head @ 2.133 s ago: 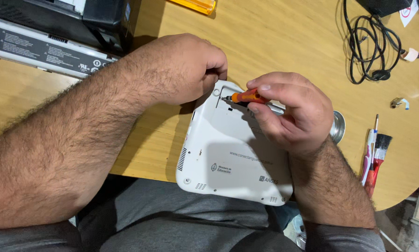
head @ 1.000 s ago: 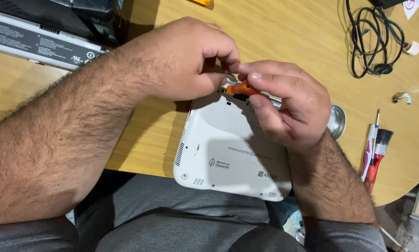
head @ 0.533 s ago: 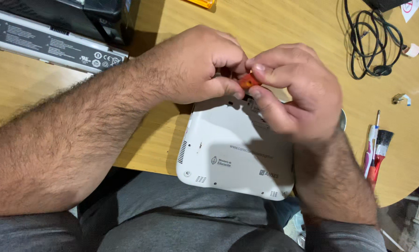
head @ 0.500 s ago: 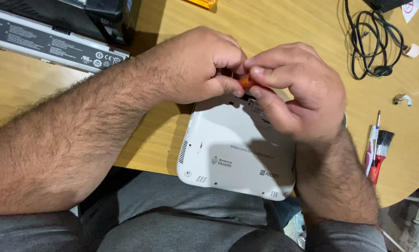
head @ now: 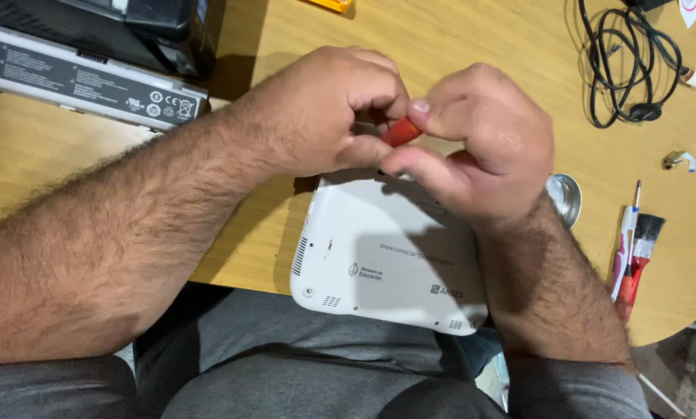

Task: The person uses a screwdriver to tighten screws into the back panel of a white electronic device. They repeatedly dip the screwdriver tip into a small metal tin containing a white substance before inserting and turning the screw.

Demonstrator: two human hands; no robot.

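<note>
Two hands meet over the far edge of the white netbook (head: 386,264), which lies underside up, its near edge overhanging the wooden table (head: 472,39) toward my lap. I judge the work early to midway: the bottom cover is on, one screw shows seated near the near-left corner, and I see no panel lifted, so most of the opening appears left; what happens at the far edge is hidden under the fingers. My left hand (head: 324,116) is curled knuckles-up, forearm crossing in from the near left, fingers clenched around the orange screwdriver handle (head: 400,132) from the left. My right hand (head: 480,143) comes in from the near right, wrist above the netbook's right side, thumb and forefinger pinching the same handle; the tip is hidden, so I cannot tell whether it sits in a screw. Right of the netbook: a round metal dish (head: 566,198), then a small brush (head: 641,252) beside another tool. Further off, a grey battery pack (head: 84,77) at left and a coiled black cable (head: 627,70) at far right.
</note>
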